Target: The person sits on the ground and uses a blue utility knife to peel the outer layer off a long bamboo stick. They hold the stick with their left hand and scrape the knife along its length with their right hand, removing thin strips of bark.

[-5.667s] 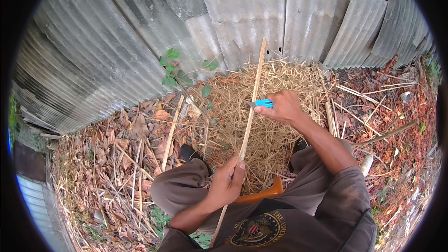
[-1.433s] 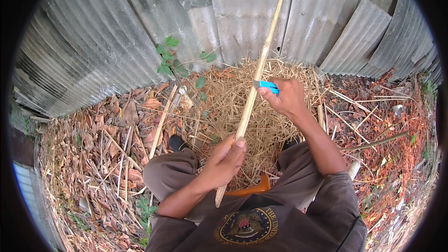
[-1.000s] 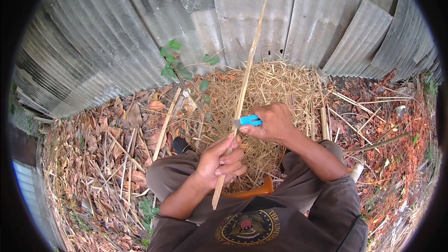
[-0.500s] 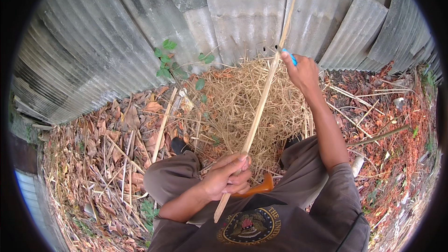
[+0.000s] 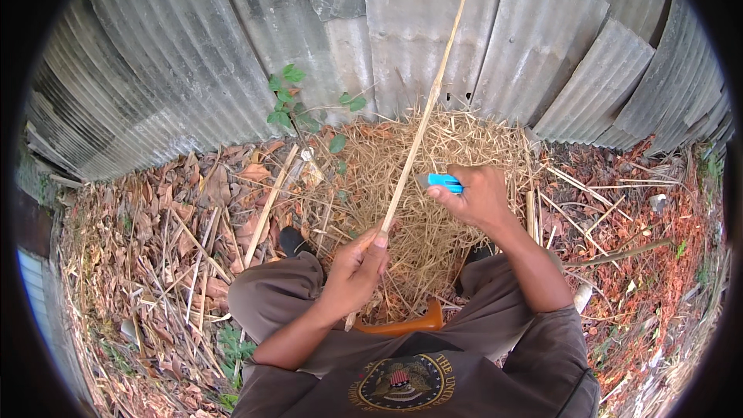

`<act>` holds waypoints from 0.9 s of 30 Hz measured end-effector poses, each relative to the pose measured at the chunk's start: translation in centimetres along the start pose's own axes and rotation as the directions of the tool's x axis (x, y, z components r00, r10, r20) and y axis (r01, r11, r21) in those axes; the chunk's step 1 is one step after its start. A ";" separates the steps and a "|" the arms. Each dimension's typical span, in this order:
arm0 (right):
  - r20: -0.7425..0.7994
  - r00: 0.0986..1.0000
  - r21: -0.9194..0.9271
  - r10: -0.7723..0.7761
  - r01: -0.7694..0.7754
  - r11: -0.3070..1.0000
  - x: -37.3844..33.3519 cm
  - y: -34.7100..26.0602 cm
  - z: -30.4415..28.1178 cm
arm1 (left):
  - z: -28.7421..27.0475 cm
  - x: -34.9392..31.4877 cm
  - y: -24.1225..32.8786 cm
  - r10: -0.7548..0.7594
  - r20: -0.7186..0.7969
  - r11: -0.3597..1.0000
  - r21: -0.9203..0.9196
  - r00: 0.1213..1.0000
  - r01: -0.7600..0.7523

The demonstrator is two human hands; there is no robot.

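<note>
My left hand (image 5: 357,267) grips a long, pale split strip of bamboo (image 5: 415,147) near its lower end. The strip slants up and to the right, tapering to a thin tip before the metal fence. In my right hand (image 5: 478,195) is a blue-handled utility knife (image 5: 444,183), its short blade pointing left. A small gap parts the blade from the strip. Beneath both hands lies a heap of dry, curled shavings (image 5: 457,255), between my legs.
Corrugated metal sheets (image 5: 433,39) form a fence ahead. Dry leaves (image 5: 170,224) and loose sticks cover the ground at left; reddish litter (image 5: 650,263) lies at right. A small green plant (image 5: 282,101) grows by the fence. Something orange and curved (image 5: 410,323) sits by my lap.
My right hand has drawn the knife back toward me and away from the strip. My left hand has shifted slightly left and up, and the strip's tip has swung left.
</note>
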State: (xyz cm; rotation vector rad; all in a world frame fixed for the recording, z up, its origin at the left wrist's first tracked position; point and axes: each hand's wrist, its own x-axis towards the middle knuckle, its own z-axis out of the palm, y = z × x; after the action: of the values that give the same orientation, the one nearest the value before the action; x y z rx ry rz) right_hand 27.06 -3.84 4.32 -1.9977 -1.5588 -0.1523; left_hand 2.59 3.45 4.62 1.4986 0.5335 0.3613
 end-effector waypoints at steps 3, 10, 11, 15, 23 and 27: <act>0.066 0.990 0.001 -0.128 0.128 0.992 -0.4 -2.0 1.6 | 0.3 -0.1 -0.5 0.115 -0.086 0.978 0.186 0.990 -0.097; -0.021 0.998 -0.111 0.063 -0.065 0.992 2.0 0.6 1.6 | 0.4 0.1 0.1 0.383 -0.109 0.760 0.601 0.917 -0.246; -0.049 0.999 -0.163 0.017 -0.025 0.986 1.8 0.3 2.3 | 0.4 0.1 0.2 0.366 -0.101 0.751 0.619 0.925 -0.229; 0.032 0.997 -0.072 -0.068 0.070 0.995 0.7 0.1 2.4 | 0.4 -0.3 0.6 0.320 -0.076 0.708 0.681 0.944 -0.185; -0.125 0.973 -0.208 0.191 -0.214 0.954 4.0 6.5 2.3 | 1.2 -0.8 0.0 0.331 0.028 0.688 0.677 0.943 -0.261; -0.187 0.973 -0.187 0.132 -0.167 0.968 4.2 9.0 2.7 | 1.2 -1.7 0.6 0.251 0.002 0.770 0.606 0.968 -0.200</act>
State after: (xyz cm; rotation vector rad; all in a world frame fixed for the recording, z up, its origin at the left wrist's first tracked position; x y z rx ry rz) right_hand 35.83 -0.16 0.56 -2.1852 -1.3208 -0.4275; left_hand 1.82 1.55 5.35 2.1941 0.5609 0.4665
